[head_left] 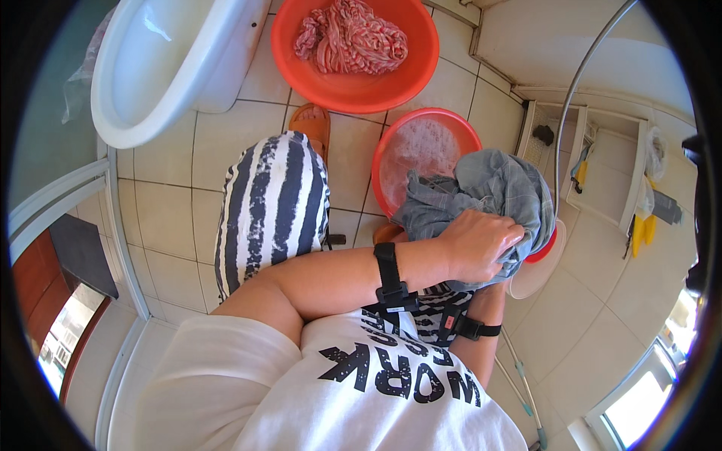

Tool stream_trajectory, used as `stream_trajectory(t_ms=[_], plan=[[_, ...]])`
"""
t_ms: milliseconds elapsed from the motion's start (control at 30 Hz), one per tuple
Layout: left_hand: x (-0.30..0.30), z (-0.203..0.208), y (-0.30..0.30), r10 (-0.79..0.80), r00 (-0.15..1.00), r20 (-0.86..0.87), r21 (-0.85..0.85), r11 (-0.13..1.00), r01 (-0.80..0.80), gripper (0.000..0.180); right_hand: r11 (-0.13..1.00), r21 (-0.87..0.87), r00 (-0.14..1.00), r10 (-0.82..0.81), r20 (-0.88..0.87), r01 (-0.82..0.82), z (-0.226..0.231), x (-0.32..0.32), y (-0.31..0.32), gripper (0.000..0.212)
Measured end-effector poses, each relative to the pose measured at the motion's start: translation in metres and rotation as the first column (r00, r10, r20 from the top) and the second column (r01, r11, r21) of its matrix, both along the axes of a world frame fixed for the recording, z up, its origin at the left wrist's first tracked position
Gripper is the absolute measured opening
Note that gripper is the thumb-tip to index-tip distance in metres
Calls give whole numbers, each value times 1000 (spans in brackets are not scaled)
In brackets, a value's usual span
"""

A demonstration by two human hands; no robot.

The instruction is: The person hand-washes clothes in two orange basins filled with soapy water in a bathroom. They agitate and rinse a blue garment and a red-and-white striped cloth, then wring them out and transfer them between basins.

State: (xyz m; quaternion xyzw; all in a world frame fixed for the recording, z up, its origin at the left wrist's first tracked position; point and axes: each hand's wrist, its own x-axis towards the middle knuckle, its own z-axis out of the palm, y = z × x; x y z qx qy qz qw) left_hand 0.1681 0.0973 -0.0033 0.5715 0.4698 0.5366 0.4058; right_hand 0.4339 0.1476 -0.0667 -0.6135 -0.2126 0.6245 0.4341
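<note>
clamping left fingers (pixel 513 234) on grey cloth (pixel 496 180), overlapping the smaller red basin (pixel 429 113)'s near-right rim; unable to tell right fingers' state, hidden; tiled floor (pixel 350 161) showing toward striped left knee (pixel 277 203).

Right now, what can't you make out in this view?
Right hand: head view, hidden by the cloth and left hand.
Floor of the small basin: head view, covered by suds and cloth.
Far rim of the large basin: head view, cut off by the top edge.
Far end of the white fixture: head view, same edge.
</note>
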Motion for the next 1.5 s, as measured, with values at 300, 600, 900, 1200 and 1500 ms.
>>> stream_trajectory(t_ms=[300,600,900,1200,1500], plan=[[-6,8,-4,57,998,-19,17,998,-57,34,998,37,997,50,-54,-48,-7,-13,15,51],[-28,21,2,218,969,-115,47,976,-214,34,979,101,976,187,-114,-176,1,-56,41,51],[-86,56,15,437,839,-325,171,900,-402,36,920,196,902,376,-210,-338,32,-173,92,37],[-137,-3,60,608,431,-667,269,736,-622,37,696,364,781,592,198,-619,1,-244,97,36],[-102,-108,71,-127,762,-636,-458,856,-240,39,597,-135,562,795,229,-791,-30,-150,77,33]])
